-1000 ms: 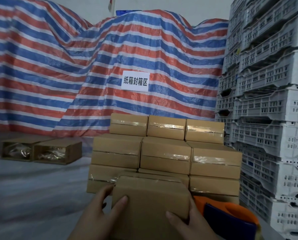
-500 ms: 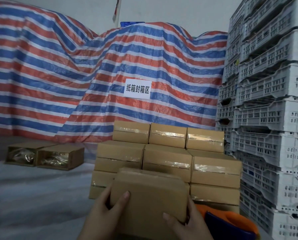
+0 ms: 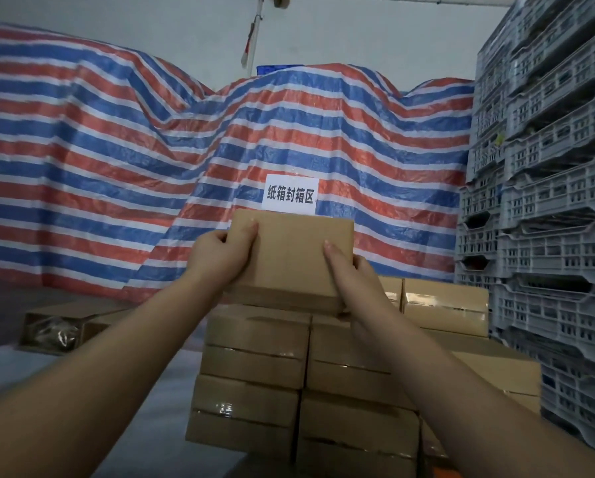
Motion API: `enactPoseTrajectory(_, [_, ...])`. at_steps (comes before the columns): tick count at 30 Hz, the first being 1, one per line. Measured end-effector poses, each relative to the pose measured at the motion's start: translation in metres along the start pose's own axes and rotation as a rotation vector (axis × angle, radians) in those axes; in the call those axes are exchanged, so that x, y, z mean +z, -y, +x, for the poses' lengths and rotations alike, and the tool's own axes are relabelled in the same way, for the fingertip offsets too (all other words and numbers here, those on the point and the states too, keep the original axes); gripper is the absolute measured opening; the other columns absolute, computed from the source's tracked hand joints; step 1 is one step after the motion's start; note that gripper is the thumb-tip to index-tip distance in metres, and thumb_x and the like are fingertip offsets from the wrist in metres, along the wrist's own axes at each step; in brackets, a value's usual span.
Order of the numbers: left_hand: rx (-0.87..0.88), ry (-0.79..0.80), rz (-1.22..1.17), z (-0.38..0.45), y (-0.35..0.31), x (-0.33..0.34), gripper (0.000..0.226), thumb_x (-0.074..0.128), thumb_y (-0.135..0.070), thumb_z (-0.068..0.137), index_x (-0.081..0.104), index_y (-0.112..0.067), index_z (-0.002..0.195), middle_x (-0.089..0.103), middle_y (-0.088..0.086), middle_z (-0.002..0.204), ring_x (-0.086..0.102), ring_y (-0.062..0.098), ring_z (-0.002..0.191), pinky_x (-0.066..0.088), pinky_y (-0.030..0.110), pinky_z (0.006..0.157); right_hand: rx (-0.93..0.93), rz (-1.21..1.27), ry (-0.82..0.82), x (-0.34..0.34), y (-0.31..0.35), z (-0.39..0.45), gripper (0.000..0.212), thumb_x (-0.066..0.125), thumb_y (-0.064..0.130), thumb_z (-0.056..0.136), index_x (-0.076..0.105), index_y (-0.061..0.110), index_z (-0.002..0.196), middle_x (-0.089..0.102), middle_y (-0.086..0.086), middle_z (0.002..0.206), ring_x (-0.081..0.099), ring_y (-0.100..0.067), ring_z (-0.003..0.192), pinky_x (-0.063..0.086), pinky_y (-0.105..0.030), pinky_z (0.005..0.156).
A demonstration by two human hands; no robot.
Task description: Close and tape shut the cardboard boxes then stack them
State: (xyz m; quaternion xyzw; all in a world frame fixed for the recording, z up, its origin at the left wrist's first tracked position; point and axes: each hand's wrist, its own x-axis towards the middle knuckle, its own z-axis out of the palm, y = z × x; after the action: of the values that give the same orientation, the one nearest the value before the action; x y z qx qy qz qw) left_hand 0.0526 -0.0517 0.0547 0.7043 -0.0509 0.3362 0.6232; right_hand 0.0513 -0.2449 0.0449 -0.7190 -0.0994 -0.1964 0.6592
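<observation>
I hold a closed brown cardboard box point(image 3: 290, 257) out in front of me, above the back of a stack of taped boxes point(image 3: 254, 360). My left hand point(image 3: 221, 255) grips its left edge, thumb on the near face. My right hand point(image 3: 349, 270) grips its right edge the same way. The box is tilted, its near face turned toward me, and its lower edge is close above the top rear row of the stack. One taped box point(image 3: 446, 307) of that top row shows to the right of my arm.
Tall stacks of grey plastic crates point(image 3: 548, 201) stand along the right. A red, white and blue striped tarp point(image 3: 116, 167) with a white paper sign point(image 3: 290, 194) fills the background. Open boxes point(image 3: 57, 327) with plastic inside lie on the floor at left.
Both arms have stretched forward and up, carrying the box from close to my body to above the rear of the stack. The orange tape dispenser has left the view.
</observation>
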Motion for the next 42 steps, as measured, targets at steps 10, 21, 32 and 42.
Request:
enactPoseTrajectory(10, [-0.216, 0.095, -0.053, 0.066, 0.043, 0.022, 0.03, 0.056, -0.041, 0.094, 0.052, -0.017, 0.112, 0.062, 0.007, 0.095, 0.06, 0.021, 0.085, 0.042, 0.032, 0.058, 0.296, -0.138, 0.123, 0.022, -0.01, 0.076, 0.068, 0.039, 0.079, 0.089, 0.051, 0.023, 0.127, 0.063, -0.01, 0.102, 0.061, -0.027, 0.089, 0.054, -0.039, 0.063])
enactPoseTrajectory(21, [-0.568, 0.215, 0.004, 0.102, 0.032, 0.022, 0.034, 0.055, -0.042, 0.094, 0.053, -0.008, 0.092, 0.061, 0.019, 0.088, 0.058, 0.034, 0.078, 0.042, 0.042, 0.056, 0.368, -0.52, 0.251, 0.011, -0.016, 0.111, 0.119, 0.013, 0.097, 0.074, 0.044, 0.007, 0.145, 0.066, -0.024, 0.115, 0.065, -0.036, 0.104, 0.052, -0.043, 0.091])
enactPoseTrajectory(32, [-0.455, 0.134, 0.109, 0.105, 0.073, 0.018, 0.058, 0.038, -0.068, 0.093, 0.053, -0.012, 0.099, 0.06, 0.017, 0.098, 0.06, 0.035, 0.089, 0.049, 0.044, 0.067, 0.4, -0.49, 0.267, 0.009, -0.021, 0.114, 0.12, 0.015, 0.095, 0.077, 0.042, 0.003, 0.148, 0.06, -0.026, 0.132, 0.06, -0.039, 0.118, 0.047, -0.047, 0.091])
enactPoseTrajectory(42, [-0.009, -0.129, 0.314, 0.087, 0.068, 0.031, 0.059, 0.026, -0.058, 0.1, 0.059, -0.01, 0.093, 0.065, 0.012, 0.093, 0.061, 0.025, 0.085, 0.044, 0.033, 0.069, 0.353, -0.252, 0.033, -0.009, -0.022, 0.103, 0.092, 0.016, 0.076, 0.096, 0.042, 0.004, 0.146, 0.054, -0.022, 0.141, 0.057, -0.036, 0.123, 0.047, -0.043, 0.103])
